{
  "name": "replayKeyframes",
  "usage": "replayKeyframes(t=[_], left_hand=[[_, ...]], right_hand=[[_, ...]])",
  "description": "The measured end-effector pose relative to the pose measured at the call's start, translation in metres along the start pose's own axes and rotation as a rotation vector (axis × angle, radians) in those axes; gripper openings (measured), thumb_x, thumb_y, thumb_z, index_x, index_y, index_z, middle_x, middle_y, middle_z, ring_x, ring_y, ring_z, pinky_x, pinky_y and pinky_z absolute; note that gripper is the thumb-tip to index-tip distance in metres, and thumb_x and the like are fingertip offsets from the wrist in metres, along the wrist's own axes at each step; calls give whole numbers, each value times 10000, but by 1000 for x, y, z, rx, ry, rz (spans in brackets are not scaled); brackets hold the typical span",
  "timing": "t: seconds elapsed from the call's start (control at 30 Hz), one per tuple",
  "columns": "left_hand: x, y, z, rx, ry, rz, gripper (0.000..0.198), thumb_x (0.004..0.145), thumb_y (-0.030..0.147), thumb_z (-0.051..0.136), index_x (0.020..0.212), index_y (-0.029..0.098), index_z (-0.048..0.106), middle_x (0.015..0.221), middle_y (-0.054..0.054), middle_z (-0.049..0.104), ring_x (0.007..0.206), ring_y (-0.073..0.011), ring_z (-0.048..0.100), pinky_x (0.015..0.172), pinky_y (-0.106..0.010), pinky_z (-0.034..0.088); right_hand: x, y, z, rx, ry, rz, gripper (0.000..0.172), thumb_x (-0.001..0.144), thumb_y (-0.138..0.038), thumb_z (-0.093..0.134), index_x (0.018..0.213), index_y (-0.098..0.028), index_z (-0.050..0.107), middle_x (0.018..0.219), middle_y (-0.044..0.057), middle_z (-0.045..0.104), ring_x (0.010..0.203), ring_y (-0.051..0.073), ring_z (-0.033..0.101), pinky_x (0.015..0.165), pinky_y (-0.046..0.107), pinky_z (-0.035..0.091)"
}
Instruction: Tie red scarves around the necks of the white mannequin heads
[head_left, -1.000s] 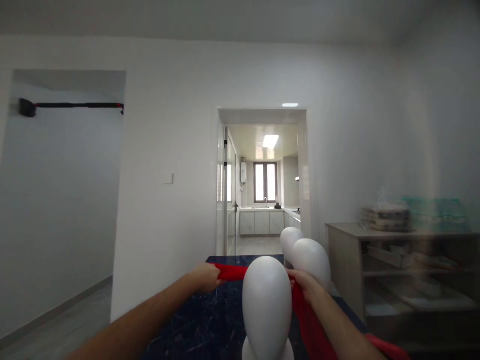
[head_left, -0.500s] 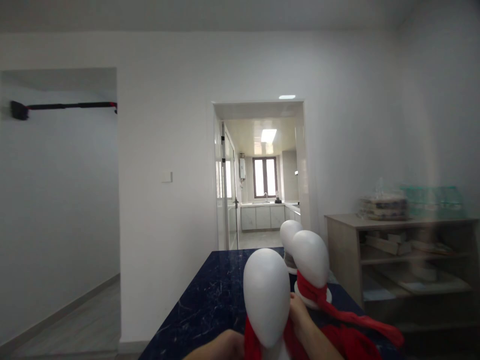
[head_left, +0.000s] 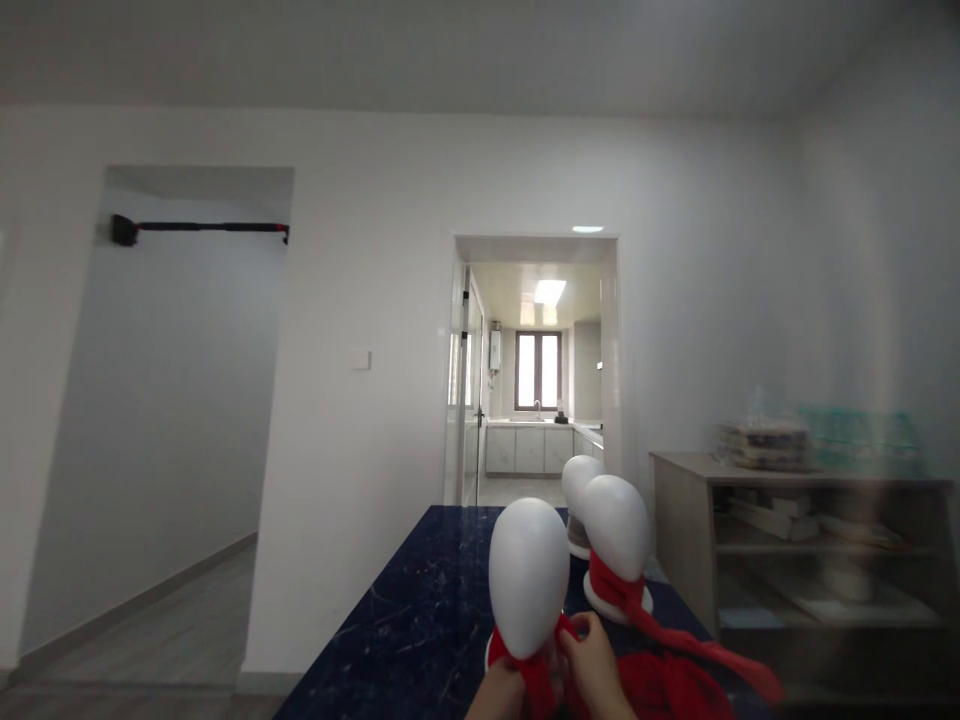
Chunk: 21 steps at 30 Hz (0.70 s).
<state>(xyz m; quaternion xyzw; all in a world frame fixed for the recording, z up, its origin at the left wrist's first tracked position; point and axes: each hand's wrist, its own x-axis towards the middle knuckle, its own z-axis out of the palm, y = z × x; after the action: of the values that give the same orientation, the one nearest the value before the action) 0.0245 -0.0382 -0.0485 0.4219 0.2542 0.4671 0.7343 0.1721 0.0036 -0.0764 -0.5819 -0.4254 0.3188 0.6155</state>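
Hands (head_left: 551, 680) half cut off, gripping scarf (head_left: 534, 668)

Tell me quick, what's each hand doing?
Left hand: closed on the red fabric scarf.
Right hand: closed on the same scarf.

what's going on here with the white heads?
A person is working a red fabric scarf around the neck of the nearest white faceless mannequin head on the dark blue marbled table. The left hand and right hand both pinch the scarf at the neck. A second white mannequin head behind already wears a red scarf.
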Motion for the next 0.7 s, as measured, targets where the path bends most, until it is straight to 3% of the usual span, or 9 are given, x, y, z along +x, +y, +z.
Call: replayKeyframes(t=[0.2, 0.4, 0.53, 0.7], left_hand=[[0, 5, 8, -132, 105, -72, 506, 539, 177, 972, 973, 157, 713, 764, -104, 768, 840, -356, 783, 793, -509, 618], [10, 9, -12, -78, 84, -101, 506, 497, 51, 927, 954, 152, 734, 805, -125, 795, 926, -391, 786, 837, -491, 618], [14, 4, -16, -91, 137, -95, 542, 462, 20, 915, 959, 136, 732, 780, -118, 794, 879, -376, 796, 778, -447, 634], [11, 1, -7, -60, 181, 6, 424, 499, 13, 864, 880, 143, 731, 690, -73, 766, 752, -312, 784, 664, -364, 623]], right_hand=[[-22, 23, -24, -188, -24, -101, 222, 706, -403, 694, 824, -262, 569, 841, 60, 778, 855, 274, 762, 746, 326, 565], [-30, 18, 0, -318, -52, -166, 136, 833, -369, 597, 910, -261, 626, 1011, 83, 820, 970, 260, 785, 850, 292, 565], [-49, 9, 17, -343, -36, -193, 309, 907, -286, 435, 1069, -259, 696, 1178, 71, 816, 1097, 247, 769, 924, 282, 555], [-75, 0, 25, -413, -96, -166, 540, 744, -172, 554, 1266, -169, 694, 1261, 131, 784, 1184, 274, 736, 1005, 291, 536]])
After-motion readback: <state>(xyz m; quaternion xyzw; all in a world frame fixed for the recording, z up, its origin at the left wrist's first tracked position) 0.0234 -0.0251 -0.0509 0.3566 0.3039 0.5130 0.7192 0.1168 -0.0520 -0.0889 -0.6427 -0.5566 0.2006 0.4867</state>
